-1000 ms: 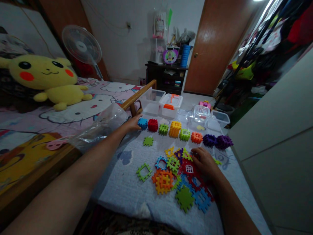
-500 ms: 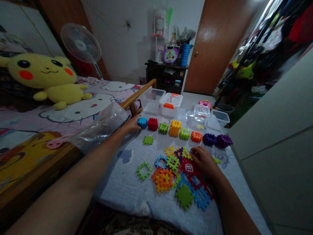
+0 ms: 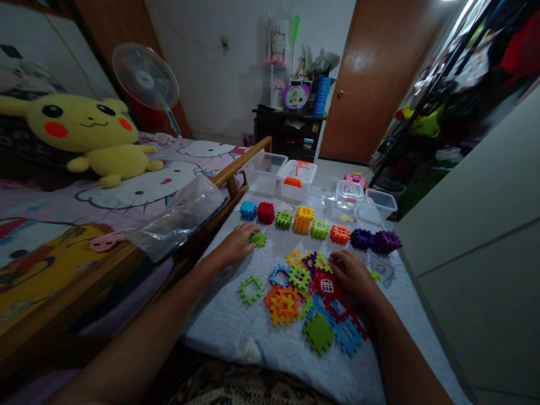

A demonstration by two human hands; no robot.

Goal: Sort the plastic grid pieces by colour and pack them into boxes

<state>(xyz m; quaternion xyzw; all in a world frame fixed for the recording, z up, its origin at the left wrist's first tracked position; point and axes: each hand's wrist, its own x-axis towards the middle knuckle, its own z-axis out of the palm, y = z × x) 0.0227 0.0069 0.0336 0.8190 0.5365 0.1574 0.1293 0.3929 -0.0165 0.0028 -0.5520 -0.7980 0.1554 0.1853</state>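
Bedrm: brown door upper ctr-right of frame, bed w/ pink sheet at left, surface under pale-blue cloth filling lower ctr. Big yellow plush sits on bed, upper left, w/ a fan behind it. Clear bin w/ orange clips stands near ctr, at far end of surface. R hand, right of ctr, rests at the red piece w/ white window; fingers bent, close tog., can't tell if they grip anything. L hand, just left of ctr, is over left edge of the solid green plate; its fingers are curled, can't tell if clamped on it. Loose pcs in orange, blue, yellow & green overlap lower ctr, incl. a darker green plate nearest the viewer. Stacks run in a row across ctr, L to R: blue, red, green, yellow, lime, orange, 2 purple. Green frame lies alone, left of pile.
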